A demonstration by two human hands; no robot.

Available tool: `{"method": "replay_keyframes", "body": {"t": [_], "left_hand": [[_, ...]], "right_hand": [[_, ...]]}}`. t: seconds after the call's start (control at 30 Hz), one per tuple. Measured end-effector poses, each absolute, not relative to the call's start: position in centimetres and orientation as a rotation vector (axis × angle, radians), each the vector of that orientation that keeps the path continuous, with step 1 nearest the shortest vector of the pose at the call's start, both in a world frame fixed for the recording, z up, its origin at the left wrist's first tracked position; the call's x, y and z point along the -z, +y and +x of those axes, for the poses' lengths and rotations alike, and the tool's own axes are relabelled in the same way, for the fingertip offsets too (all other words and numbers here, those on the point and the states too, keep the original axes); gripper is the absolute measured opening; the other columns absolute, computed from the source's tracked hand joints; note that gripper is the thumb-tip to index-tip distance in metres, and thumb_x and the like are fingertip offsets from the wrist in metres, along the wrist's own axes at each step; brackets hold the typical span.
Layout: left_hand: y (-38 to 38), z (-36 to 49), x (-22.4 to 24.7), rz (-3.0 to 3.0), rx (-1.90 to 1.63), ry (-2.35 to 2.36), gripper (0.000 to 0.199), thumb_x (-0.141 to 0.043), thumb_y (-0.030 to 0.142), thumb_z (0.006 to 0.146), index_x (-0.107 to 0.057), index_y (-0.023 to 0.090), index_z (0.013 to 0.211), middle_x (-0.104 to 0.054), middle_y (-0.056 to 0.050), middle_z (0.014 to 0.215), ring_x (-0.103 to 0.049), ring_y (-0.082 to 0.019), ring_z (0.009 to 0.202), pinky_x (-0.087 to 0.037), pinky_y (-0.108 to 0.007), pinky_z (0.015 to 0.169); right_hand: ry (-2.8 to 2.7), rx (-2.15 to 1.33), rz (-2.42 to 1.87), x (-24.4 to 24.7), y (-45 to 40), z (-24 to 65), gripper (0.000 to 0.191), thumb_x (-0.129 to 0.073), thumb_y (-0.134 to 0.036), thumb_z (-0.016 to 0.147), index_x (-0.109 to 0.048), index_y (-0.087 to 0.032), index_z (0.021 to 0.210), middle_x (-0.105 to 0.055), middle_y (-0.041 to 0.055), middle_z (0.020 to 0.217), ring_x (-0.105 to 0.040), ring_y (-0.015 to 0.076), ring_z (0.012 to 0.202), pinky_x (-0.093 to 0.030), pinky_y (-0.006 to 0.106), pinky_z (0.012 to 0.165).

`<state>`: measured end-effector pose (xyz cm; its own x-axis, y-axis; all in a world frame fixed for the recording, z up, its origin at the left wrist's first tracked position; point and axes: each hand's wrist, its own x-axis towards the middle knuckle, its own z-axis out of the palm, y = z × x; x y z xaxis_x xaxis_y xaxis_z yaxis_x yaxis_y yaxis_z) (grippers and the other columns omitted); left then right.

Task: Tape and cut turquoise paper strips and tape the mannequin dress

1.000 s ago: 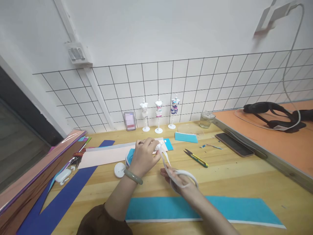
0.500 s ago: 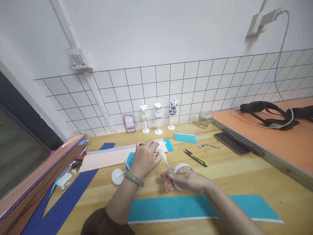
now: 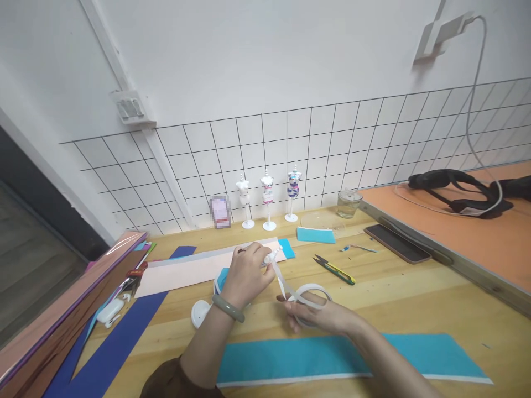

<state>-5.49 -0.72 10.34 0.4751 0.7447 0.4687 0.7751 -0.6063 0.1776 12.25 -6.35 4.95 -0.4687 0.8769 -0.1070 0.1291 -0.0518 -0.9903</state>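
My left hand (image 3: 249, 272) is closed around a small white mannequin (image 3: 271, 256), tilted, with its neck poking out past my fingers. Its round white base (image 3: 200, 314) and some blue and white material (image 3: 222, 278) show beside my left wrist. A roll of white tape (image 3: 312, 288) is held in my right hand (image 3: 317, 316), and a loose strip runs from it up to the mannequin. Under my right forearm lies a long teal strip (image 3: 290, 359) with a white edge.
Three small mannequins (image 3: 267, 190) stand by the wall grid. Yellow-green snips (image 3: 334, 270), a phone (image 3: 397, 243), a glass jar (image 3: 348, 203) and a short blue piece (image 3: 316, 235) lie rightward. Pink paper (image 3: 178, 273), dark blue strips (image 3: 120, 331) and an earphone case (image 3: 110, 311) are leftward.
My right hand has turned slightly and its fingers have drawn in around the tape roll. The mannequin's neck shows more clearly past my left hand. The view has shifted a little.
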Motion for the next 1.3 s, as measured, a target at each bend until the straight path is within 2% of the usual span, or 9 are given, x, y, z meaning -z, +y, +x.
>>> {"method": "replay_keyframes", "body": {"t": [0.17,0.3,0.43,0.6,0.7,0.83,0.97,1.07,1.3], "left_hand": [[-0.3,-5.9,-10.2,-2.678,0.783,-1.38,0.022,-0.048,0.014,0.072,-0.057,0.022,0.09,-0.06,-0.001,0.088,-0.055,-0.017,0.083,-0.038,-0.03,0.074],[0.1,-6.6,-10.5,-2.652,0.831,-1.44,0.022,-0.048,0.015,0.073,-0.058,0.023,0.092,-0.061,-0.002,0.093,-0.056,-0.017,0.084,-0.039,-0.029,0.07],[0.3,-6.8,-10.6,-2.687,0.839,-1.434,0.022,-0.049,0.016,0.073,-0.059,0.023,0.091,-0.062,-0.001,0.092,-0.056,-0.017,0.084,-0.039,-0.027,0.07],[0.2,-6.2,-10.0,-2.745,0.76,-1.322,0.022,-0.049,0.015,0.074,-0.058,0.024,0.092,-0.062,-0.001,0.09,-0.055,-0.017,0.084,-0.037,-0.03,0.075],[0.1,-5.8,-9.8,-2.745,0.729,-1.266,0.022,-0.048,0.015,0.075,-0.057,0.024,0.094,-0.061,-0.001,0.091,-0.055,-0.017,0.085,-0.035,-0.031,0.078],[-0.1,-5.6,-10.0,-2.747,0.73,-1.2,0.021,-0.047,0.015,0.077,-0.057,0.023,0.094,-0.06,-0.001,0.092,-0.054,-0.016,0.086,-0.033,-0.032,0.078],[-0.2,-5.5,-10.1,-2.755,0.739,-1.174,0.021,-0.046,0.015,0.077,-0.056,0.023,0.094,-0.059,-0.001,0.092,-0.053,-0.016,0.086,-0.032,-0.032,0.079],[-0.1,-5.7,-10.1,-2.75,0.755,-1.176,0.021,-0.046,0.015,0.077,-0.056,0.023,0.093,-0.059,-0.001,0.092,-0.053,-0.016,0.086,-0.032,-0.032,0.079],[0.5,-6.2,-10.0,-2.759,0.807,-1.21,0.022,-0.046,0.015,0.076,-0.056,0.023,0.093,-0.06,-0.001,0.094,-0.053,-0.016,0.087,-0.032,-0.032,0.079]], "right_hand": [[-1.525,-1.753,-1.032,-4.5,-5.9,13.3,0.046,-0.069,-0.035,0.065,-0.06,-0.02,0.108,-0.061,-0.0018,0.073,-0.056,0.0114,0.061,-0.042,0.024,0.062],[-1.66,-1.412,-1.184,-3.7,-5.5,12.9,0.034,-0.052,-0.046,0.077,-0.067,-0.015,0.078,-0.055,-0.0011,0.06,-0.051,0.012,0.057,-0.038,0.023,0.056],[-1.696,-1.097,-1.332,-2.3,-5.2,12.3,0.035,-0.052,-0.045,0.076,-0.056,-0.015,0.058,-0.046,-0.0022,0.058,-0.044,0.012,0.059,-0.032,0.022,0.055],[-1.76,-1.149,-1.29,-2.5,-6.1,13.4,0.037,-0.049,-0.04,0.079,-0.041,-0.018,0.05,-0.036,-0.0046,0.055,-0.033,0.0092,0.054,-0.026,0.022,0.051],[-1.806,-1.36,-1.227,-3.8,-6.9,14.9,0.037,-0.051,-0.041,0.078,-0.045,-0.017,0.05,-0.035,-0.0057,0.051,-0.029,0.0079,0.05,-0.023,0.022,0.048],[-1.637,-1.44,-1.284,-5.3,-6.5,16.1,0.037,-0.051,-0.045,0.078,-0.058,-0.015,0.058,-0.051,-0.0022,0.054,-0.041,0.0092,0.051,-0.032,0.022,0.052],[-1.437,-1.105,-1.318,-6.5,-4.5,14.9,0.036,-0.051,-0.048,0.077,-0.066,-0.015,0.077,-0.064,0.0039,0.072,-0.055,0.0158,0.067,-0.041,0.026,0.062],[-1.509,-1.137,-1.176,-6.9,-2.8,13.2,0.034,-0.054,-0.046,0.076,-0.066,-0.018,0.091,-0.066,0.0032,0.088,-0.058,0.0181,0.081,-0.042,0.027,0.071],[-1.502,-1.245,-1.111,-5.3,-1.4,10.9,0.033,-0.055,-0.048,0.075,-0.058,-0.015,0.07,-0.058,-0.0009,0.062,-0.053,0.012,0.058,-0.043,0.024,0.058]]}}
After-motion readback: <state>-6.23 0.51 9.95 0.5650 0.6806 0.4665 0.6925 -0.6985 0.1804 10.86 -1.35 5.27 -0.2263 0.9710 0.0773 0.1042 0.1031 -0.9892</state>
